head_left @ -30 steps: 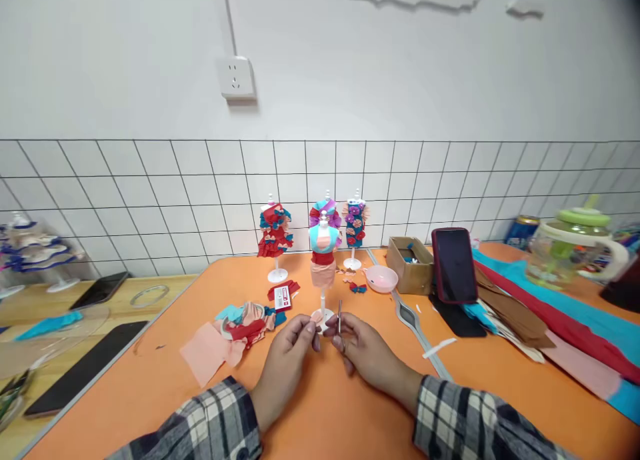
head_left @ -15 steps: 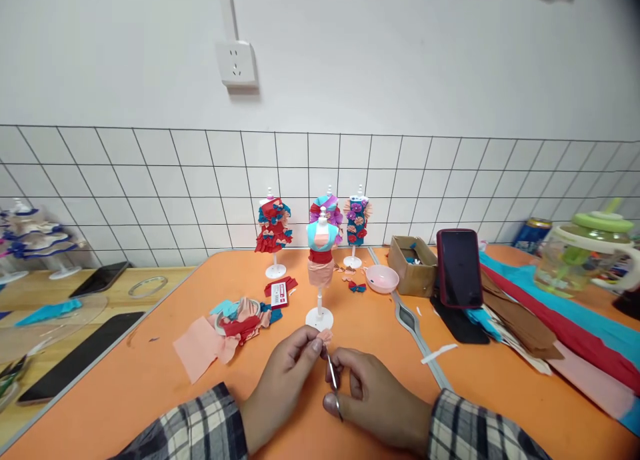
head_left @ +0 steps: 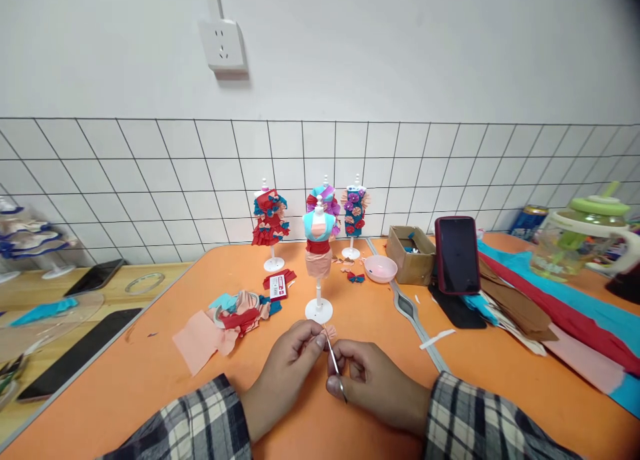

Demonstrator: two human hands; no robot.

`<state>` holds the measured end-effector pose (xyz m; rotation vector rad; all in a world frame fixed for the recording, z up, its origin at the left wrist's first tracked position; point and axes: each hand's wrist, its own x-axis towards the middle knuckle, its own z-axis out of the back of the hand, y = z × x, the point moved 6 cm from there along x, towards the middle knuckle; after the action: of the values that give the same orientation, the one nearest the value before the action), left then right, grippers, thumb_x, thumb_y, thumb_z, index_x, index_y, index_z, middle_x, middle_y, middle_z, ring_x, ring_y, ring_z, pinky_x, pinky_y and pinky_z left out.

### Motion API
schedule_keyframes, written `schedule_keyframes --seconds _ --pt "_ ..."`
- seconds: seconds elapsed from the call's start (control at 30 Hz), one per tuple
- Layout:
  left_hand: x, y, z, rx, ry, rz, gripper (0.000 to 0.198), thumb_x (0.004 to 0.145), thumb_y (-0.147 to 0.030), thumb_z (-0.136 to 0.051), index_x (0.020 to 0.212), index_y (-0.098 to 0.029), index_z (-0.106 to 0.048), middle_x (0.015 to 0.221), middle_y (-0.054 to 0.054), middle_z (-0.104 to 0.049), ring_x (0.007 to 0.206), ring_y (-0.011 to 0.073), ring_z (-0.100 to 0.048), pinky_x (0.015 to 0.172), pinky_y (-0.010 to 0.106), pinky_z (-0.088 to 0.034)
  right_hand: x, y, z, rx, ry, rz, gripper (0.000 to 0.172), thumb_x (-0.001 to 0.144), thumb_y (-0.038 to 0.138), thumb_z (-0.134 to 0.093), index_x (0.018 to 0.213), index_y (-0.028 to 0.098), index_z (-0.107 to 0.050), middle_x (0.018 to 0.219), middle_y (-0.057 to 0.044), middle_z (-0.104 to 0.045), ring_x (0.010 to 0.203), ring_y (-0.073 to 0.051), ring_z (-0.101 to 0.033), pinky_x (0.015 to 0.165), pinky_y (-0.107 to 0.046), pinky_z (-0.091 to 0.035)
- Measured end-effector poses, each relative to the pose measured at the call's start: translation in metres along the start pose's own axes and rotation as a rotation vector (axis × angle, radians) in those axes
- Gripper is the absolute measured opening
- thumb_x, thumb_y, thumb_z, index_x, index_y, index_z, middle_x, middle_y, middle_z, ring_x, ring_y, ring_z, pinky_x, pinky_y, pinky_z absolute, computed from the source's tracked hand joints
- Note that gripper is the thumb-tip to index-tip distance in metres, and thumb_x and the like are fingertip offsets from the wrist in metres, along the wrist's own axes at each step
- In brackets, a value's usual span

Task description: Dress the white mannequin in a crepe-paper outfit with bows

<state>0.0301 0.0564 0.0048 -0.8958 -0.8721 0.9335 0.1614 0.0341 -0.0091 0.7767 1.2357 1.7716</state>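
Note:
My left hand (head_left: 290,360) pinches a small gathered piece of peach crepe paper (head_left: 330,331) between thumb and fingers. In my right hand (head_left: 375,380) is a pair of small metal scissors (head_left: 334,361), its thin blades pointing up at the paper. The finger loops are partly covered by my fingers. Just beyond my hands stands a mini dress form (head_left: 319,253) on a white base, dressed in a turquoise top, red waistband and peach skirt.
Crepe scraps (head_left: 245,317) and a small labelled card (head_left: 278,287) lie left. Behind stand dress forms, one in red and teal ruffles (head_left: 271,220). Rightward are a pink bowl (head_left: 381,269), a cardboard box (head_left: 413,257), a propped phone (head_left: 457,255), crepe strips (head_left: 565,307) and a jug (head_left: 563,247).
The scissors' tips have moved up against the peach paper, and more of its ruffle shows to their right. My view has tilted slightly down.

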Motion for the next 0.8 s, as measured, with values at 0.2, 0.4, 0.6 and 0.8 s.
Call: schedule_keyframes --seconds 0.2,0.4,0.6,0.8 --pt "0.0017 -0.0007 0.0008 -0.074 -0.011 0.018 0.030 0.089 -0.042 -0.050 0.076 -0.017 -0.062 0.078 0.004 -0.062 0.079 0.0201 -0.058 0.075 0.028 -0.043 0.0002 -0.0074 -0.0037 0.087 0.028 0.003 0.014 0.078 0.028 -0.063 0.077 0.017 -0.055 0.062 0.006 -0.044 0.056 -0.008 -0.034 0.051 -0.021 -0.024" --pt "0.0039 -0.0006 0.0029 -0.053 0.007 0.014 0.030 0.086 -0.042 -0.053 0.071 -0.017 -0.062 0.077 0.004 -0.061 0.077 0.0197 -0.056 0.074 0.028 -0.043 -0.0003 -0.0051 -0.0037 0.075 0.015 -0.012 0.016 0.076 0.029 -0.065 0.073 0.017 -0.055 0.059 0.006 -0.044 0.054 -0.008 -0.033 0.050 -0.021 -0.022" --pt "0.0027 -0.0026 0.0040 -0.104 -0.006 0.027 0.033 0.085 -0.044 -0.056 0.070 -0.017 -0.064 0.075 0.004 -0.063 0.076 0.0199 -0.057 0.074 0.028 -0.045 -0.0010 -0.0080 -0.0050 0.146 0.015 -0.028 0.016 0.074 0.029 -0.066 0.072 0.017 -0.056 0.058 0.006 -0.044 0.054 -0.008 -0.034 0.051 -0.021 -0.024" --pt "0.0028 -0.0027 0.0022 -0.133 0.032 0.034 0.034 0.083 -0.045 -0.059 0.064 -0.016 -0.065 0.069 0.004 -0.062 0.071 0.0189 -0.057 0.069 0.027 -0.044 0.0000 -0.0071 -0.0007 0.113 0.029 -0.065 0.015 0.073 0.028 -0.067 0.070 0.016 -0.059 0.056 0.006 -0.044 0.053 -0.008 -0.035 0.050 -0.021 -0.023"
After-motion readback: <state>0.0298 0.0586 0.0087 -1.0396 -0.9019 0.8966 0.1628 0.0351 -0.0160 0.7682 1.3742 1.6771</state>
